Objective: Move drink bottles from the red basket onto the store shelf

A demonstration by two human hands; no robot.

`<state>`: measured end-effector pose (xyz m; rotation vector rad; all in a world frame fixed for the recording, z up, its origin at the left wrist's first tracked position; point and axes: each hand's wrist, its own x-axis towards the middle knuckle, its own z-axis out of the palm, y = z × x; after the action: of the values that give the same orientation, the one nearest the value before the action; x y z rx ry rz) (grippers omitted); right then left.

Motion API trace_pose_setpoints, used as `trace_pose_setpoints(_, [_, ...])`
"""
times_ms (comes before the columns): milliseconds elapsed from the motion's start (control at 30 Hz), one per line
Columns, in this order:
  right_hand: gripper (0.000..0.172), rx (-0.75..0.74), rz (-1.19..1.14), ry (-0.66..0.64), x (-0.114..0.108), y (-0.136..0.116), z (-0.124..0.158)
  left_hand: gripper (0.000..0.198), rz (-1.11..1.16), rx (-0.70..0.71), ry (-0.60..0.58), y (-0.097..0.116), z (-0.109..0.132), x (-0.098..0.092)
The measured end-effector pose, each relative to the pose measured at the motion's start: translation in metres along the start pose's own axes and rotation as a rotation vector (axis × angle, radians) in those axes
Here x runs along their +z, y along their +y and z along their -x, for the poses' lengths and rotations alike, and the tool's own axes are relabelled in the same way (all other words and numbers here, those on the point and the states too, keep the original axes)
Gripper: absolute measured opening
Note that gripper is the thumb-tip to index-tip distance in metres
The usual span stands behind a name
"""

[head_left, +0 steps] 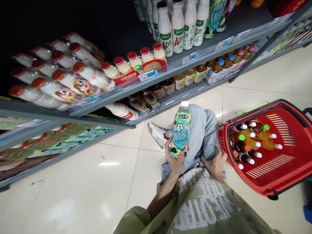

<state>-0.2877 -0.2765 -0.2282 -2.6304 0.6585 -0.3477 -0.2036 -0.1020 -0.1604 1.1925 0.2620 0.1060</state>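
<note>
My left hand (175, 160) is wrapped round the lower part of a juice bottle (180, 133) with a white cap and a green-and-blue patterned label. The bottle stands nearly upright above my bent leg, its label turned towards me. On the jeans (198, 123) at my other leg rests my right hand (215, 164), thumb apart from the fingers, with nothing seen in it. Right beside that hand is a red shopping basket (262, 180) holding several small drink bottles (248, 143) with white, green and orange caps.
Shelves run along the front and left. White milk-drink bottles (177, 29) stand on the upper shelf, beside a red-capped multipack (136, 65). Bottles lie stacked (63, 74) at the left. Small bottles (180, 81) line the lower shelf. Pale tiled floor (97, 182) surrounds me.
</note>
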Motion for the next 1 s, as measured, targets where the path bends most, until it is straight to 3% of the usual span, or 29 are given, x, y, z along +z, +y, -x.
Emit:
trace_pose_setpoints(467, [0.080, 0.087, 0.012, -0.040, -0.0018, -0.0065, -0.0051, 0.093, -0.032, 0.002, -0.015, -0.0008, -0.0006, -0.0011])
trace_pose_setpoints(1000, [0.079, 0.069, 0.011, -0.012, -0.0006, -0.0051, -0.0064, 0.089, -0.008, 0.012, -0.004, -0.0027, -0.0007, -0.0020])
